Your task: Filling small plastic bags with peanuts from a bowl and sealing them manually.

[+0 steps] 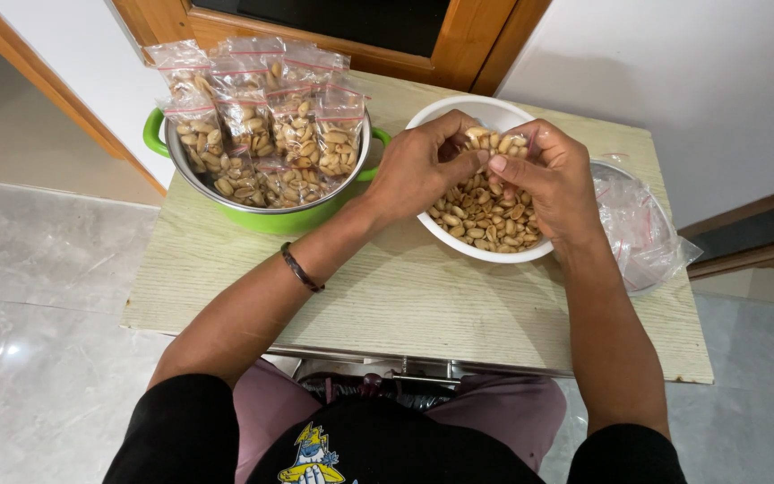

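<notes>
Over a white bowl (441, 112) of roasted peanuts (485, 215), both hands hold a small clear zip bag (493, 142) filled with peanuts. My left hand (418, 166) pinches the bag's left side with thumb and fingers. My right hand (548, 179) grips its right side, thumb pressed on the top edge. The bag hangs just above the loose peanuts. A dark bracelet (302, 269) circles my left wrist.
A green pot (266, 220) with a steel inside stands at the back left of the small wooden table (405, 305), packed with several filled peanut bags (266, 121). A heap of empty clear bags (642, 229) lies at the right edge. Grey tiled floor surrounds the table.
</notes>
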